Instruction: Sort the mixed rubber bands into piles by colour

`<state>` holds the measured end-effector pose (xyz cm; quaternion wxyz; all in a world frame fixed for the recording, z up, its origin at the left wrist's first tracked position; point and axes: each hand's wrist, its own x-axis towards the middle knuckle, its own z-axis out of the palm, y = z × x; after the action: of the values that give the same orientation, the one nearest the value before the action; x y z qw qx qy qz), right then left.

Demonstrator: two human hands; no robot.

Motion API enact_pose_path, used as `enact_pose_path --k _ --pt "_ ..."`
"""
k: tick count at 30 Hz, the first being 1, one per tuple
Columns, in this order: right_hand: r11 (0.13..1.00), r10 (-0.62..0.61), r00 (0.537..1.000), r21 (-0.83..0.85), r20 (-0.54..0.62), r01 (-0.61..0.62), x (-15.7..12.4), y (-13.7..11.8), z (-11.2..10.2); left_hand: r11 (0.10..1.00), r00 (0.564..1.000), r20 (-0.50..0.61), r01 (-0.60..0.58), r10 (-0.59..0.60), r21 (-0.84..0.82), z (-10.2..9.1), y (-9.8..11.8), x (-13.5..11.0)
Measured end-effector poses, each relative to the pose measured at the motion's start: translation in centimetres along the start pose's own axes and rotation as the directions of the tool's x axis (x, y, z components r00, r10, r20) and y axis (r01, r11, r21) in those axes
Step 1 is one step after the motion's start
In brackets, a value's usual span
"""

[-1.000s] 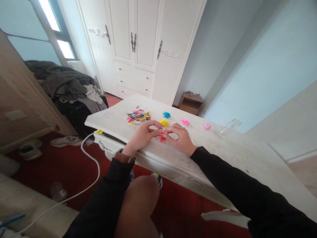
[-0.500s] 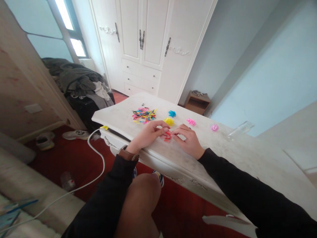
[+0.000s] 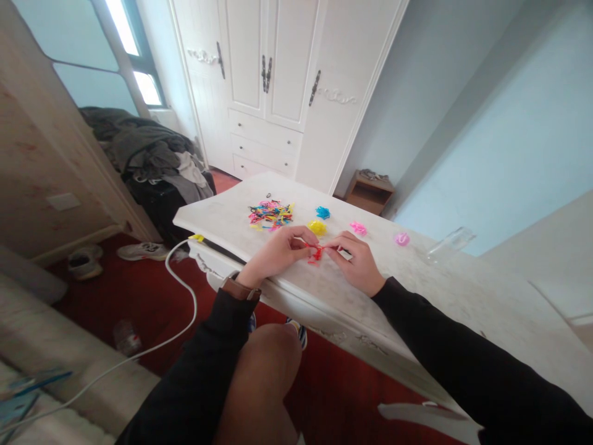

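My left hand [image 3: 290, 249] and my right hand [image 3: 354, 259] are close together above the front edge of the white table [image 3: 417, 303]. Between their pinched fingertips runs a thin red rubber band [image 3: 319, 247]. Just below the fingers lies a small heap of red rubber bands [image 3: 315, 257], partly hidden by them. Past the hands are small heaps of yellow bands [image 3: 317, 228], blue bands [image 3: 323, 212] and pink bands [image 3: 358, 228]. Farther left spreads a mixed pile of coloured bands [image 3: 271, 214].
A pale purple heap [image 3: 402, 238] and a clear glass [image 3: 450, 244] lying on its side are on the right of the table. A white cable [image 3: 194, 296] hangs off its left corner. Behind it stands a white wardrobe [image 3: 269, 139].
Both hands stay in nearly the same place. My fingertips have shifted slightly, and a red band now shows more plainly between them. The heaps have not moved.
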<state>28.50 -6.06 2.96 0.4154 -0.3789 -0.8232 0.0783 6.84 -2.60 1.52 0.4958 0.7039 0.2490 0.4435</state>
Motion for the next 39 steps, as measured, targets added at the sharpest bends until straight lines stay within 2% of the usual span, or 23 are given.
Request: enact_pose_path --k 15,25,28,30,34,36,39 --pt "1.0 0.011 1.0 -0.006 0.025 -0.011 0.0 -0.1 0.0 0.998 0.998 -0.018 0.054 -0.054 0.041 -0.1 -0.3 0.1" --pt "0.999 0.034 0.999 -0.024 0.001 -0.034 0.1 -0.6 0.2 0.996 0.997 0.018 0.075 -0.076 0.042 0.0 -0.3 0.2" --pt "0.997 0.061 0.995 -0.044 -0.073 -0.065 0.3 -0.5 -0.1 0.996 0.997 -0.007 0.076 -0.076 0.039 0.0 -0.4 0.2" --pt "0.993 0.1 0.979 -0.049 -0.18 -0.11 0.5 0.0 -0.6 0.996 0.997 -0.033 0.074 -0.072 0.04 -0.1 -0.4 0.2" --pt "0.971 0.199 0.873 -0.029 -0.445 -0.236 0.9 1.4 -1.5 0.995 0.996 -0.055 0.079 -0.075 0.061 0.1 -0.2 0.2" --pt "0.964 0.23 0.856 -0.012 -0.463 -0.266 0.9 1.6 -1.4 0.993 0.995 -0.06 0.086 -0.082 0.078 0.3 -0.1 0.3" --pt "0.976 0.2 0.918 -0.01 -0.342 -0.217 0.7 1.1 -0.8 0.993 0.994 -0.077 0.088 -0.082 0.08 0.4 0.0 0.3"
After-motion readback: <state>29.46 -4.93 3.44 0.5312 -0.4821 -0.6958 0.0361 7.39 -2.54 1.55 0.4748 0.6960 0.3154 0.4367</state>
